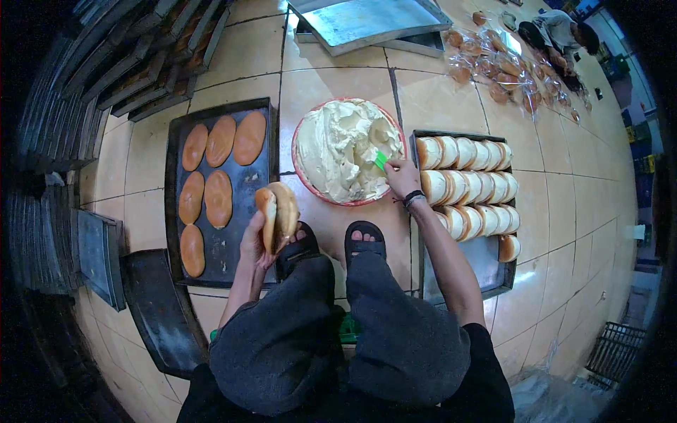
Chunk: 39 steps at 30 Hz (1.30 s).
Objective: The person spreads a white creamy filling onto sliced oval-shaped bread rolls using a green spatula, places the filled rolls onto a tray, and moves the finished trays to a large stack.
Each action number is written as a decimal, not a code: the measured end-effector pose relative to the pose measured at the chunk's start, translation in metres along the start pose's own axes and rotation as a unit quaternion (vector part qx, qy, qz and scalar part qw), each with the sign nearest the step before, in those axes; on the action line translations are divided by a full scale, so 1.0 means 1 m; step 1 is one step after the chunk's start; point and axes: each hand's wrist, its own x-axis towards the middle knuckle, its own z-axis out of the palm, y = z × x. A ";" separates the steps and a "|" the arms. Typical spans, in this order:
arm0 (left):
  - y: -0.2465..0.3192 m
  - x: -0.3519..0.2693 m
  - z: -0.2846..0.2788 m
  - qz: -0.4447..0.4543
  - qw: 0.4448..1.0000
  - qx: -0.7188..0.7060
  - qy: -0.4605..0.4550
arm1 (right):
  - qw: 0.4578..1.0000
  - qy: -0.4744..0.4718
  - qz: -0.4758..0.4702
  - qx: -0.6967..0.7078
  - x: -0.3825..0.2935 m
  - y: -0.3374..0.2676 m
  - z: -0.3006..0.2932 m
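Note:
In my left hand [256, 239] is a split oval bun [284, 214], its two halves parted, held over the right part of a dark metal tray [223, 280]. Whole glossy brown buns [218, 199] lie on that tray. My right hand [402, 181] grips a green spatula [380, 159], whose tip is in the pale cream [338, 143]. The cream heaps up in a round basin with a red rim [294, 153] between the trays. Right of it, a second metal tray [509, 275] bears three rows of buns with pale cream faces [447, 187] and one bun by itself at its right edge.
Stacked metal trays [47, 227] line the left side, with a loose dark tray [164, 317] near my left leg. More trays [370, 24] lie beyond the basin. Bagged buns [502, 69] and a crouching person [555, 37] are at the far right. A black crate [616, 349] stands lower right.

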 end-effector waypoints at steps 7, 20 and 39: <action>0.007 -0.003 0.002 0.019 0.985 0.172 0.000 | 0.965 -0.060 0.103 0.233 0.010 -0.021 0.015; 0.006 0.007 0.015 0.052 0.990 -0.036 -0.125 | 0.887 -0.072 -0.118 0.441 -0.031 -0.069 -0.032; 0.026 -0.004 0.097 -0.003 0.986 -0.006 -0.169 | 0.839 0.072 -0.527 -0.113 -0.102 -0.135 -0.176</action>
